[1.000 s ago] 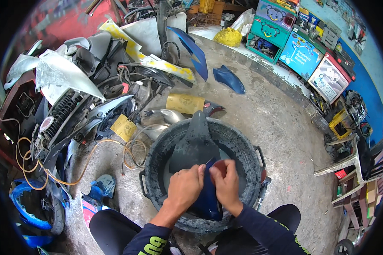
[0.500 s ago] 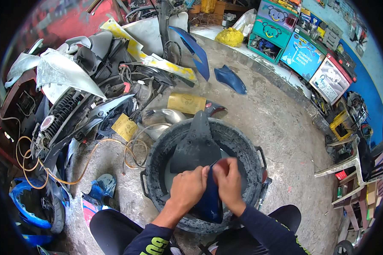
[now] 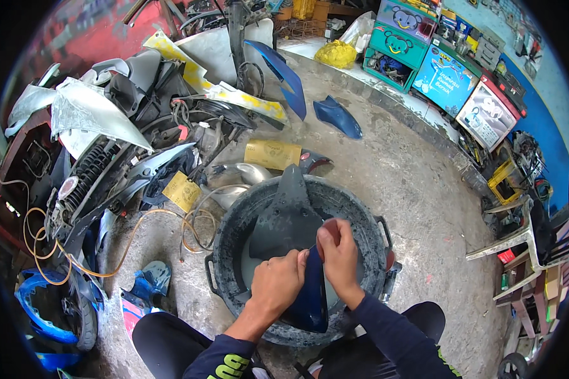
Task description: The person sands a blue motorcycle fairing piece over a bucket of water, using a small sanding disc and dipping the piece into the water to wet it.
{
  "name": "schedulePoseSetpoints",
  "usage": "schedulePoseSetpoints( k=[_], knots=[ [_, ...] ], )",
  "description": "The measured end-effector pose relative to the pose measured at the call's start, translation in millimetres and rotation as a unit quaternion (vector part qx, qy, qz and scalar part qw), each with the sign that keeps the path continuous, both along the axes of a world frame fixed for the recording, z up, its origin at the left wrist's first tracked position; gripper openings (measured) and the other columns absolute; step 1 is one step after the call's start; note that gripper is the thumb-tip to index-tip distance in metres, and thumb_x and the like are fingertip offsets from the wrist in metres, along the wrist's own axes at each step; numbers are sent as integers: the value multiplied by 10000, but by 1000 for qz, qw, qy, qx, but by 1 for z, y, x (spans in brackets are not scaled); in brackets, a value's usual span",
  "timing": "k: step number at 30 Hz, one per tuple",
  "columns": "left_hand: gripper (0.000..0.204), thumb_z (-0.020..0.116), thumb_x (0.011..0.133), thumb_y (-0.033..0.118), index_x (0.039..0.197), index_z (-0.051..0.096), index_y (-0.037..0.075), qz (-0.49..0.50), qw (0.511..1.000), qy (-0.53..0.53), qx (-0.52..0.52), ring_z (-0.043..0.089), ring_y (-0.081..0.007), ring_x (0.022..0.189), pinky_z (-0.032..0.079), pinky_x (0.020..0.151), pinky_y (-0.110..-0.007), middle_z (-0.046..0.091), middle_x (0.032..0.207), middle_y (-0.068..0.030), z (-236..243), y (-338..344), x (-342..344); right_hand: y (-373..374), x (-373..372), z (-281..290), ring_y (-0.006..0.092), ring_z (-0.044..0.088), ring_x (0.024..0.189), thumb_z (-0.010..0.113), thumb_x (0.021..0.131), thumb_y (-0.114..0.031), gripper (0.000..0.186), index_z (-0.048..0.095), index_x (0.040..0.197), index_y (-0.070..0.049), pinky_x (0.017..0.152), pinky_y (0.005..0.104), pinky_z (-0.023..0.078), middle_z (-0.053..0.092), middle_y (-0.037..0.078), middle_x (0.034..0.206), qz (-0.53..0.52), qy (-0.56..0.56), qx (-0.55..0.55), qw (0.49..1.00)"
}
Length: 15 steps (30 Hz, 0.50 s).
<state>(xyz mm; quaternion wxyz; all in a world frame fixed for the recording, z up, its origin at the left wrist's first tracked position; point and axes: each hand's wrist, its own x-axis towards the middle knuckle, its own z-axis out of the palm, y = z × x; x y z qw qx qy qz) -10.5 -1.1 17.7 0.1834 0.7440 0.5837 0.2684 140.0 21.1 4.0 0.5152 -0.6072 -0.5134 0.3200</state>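
Note:
Over a round black tub [image 3: 224, 252] of murky water, my left hand [image 3: 277, 282] is closed around the upper end of a dark blue motorcycle fairing panel [image 3: 311, 300]. The panel slants down toward me, its lower end near the tub's front rim. My right hand [image 3: 340, 259] pinches a reddish-brown piece, seemingly sandpaper [image 3: 329, 226], against the panel's top edge. Behind both hands a dark grey pointed panel [image 3: 286, 218] leans in the tub, its tip resting over the far rim. My fingertips partly hide the blue panel's upper end.
Tan sandpaper sheets [image 3: 273, 154] lie beyond the tub beside silvery parts. Motorcycle panels and a shock absorber [image 3: 91, 164] crowd the left, with an orange hose [image 3: 129, 252] looping across the concrete. A blue panel [image 3: 338, 117] lies ahead; a stool [image 3: 530, 237] stands right.
My right hand has shifted slightly along the top edge of the blue panel, with the reddish-brown piece. My left hand keeps its grip. The whole view has moved slightly.

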Motion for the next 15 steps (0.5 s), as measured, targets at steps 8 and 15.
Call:
schedulePoseSetpoints(
  k=[8,15],
  knots=[
    [413,474,1069,363,863,665,59,15,1000,-26,0,675,-447,660,536,639,-553,672,691,-226,2,3,0,14,8,-9,209,655,885,675,983,-239,254,613,1097,-21,814,356,521,681,96,943,-6,47,-8,999],
    [405,470,1071,356,870,654,56,20,996,-79,-35,657,-469,704,507,654,-562,669,717,-232,9,6,-5,18,22,14,27,505,619,620,1021,-166,120,579,1077,-67,517,214,382,597,-18,813,14,247,-64,967]
  ],
)
